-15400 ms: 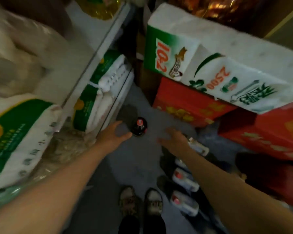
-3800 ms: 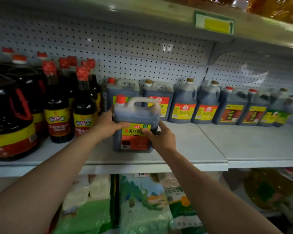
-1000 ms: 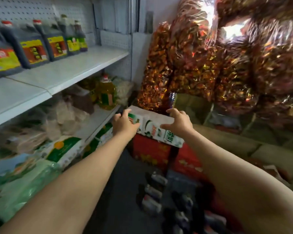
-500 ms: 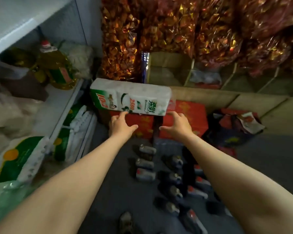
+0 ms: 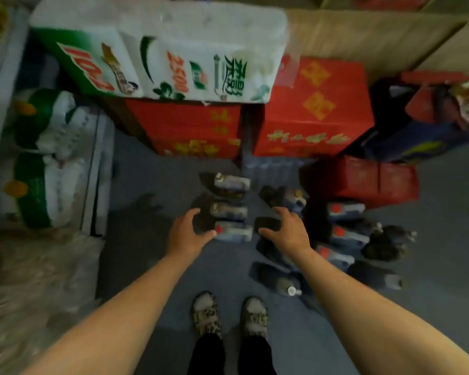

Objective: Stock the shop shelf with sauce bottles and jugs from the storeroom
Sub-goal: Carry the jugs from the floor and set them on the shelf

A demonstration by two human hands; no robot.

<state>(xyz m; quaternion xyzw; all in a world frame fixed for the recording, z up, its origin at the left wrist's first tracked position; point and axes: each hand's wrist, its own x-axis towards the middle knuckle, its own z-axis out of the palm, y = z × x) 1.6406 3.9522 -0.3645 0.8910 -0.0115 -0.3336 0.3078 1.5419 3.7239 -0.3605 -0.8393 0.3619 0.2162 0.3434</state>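
Several dark sauce jugs stand on the grey floor, seen from above. A red-capped jug (image 5: pixel 233 231) is nearest, with two more jugs (image 5: pixel 229 211) behind it in a column. Further jugs (image 5: pixel 345 234) stand in rows to the right. My left hand (image 5: pixel 186 234) hovers with spread, relaxed fingers just left of the red-capped jug, thumb close to its cap. My right hand (image 5: pixel 287 231) hovers to that jug's right, fingers spread over a dark jug. Neither hand holds anything.
Red cartons (image 5: pixel 314 109) sit behind the jugs, with a white and green paper pack (image 5: pixel 160 52) on top. A low shelf at the left holds green and white sacks (image 5: pixel 46 163). My shoes (image 5: pixel 206 315) stand on the floor below the jugs.
The view has tilted down to the floor. Both hands have dropped from in front of the red cartons to either side of the nearest jug.
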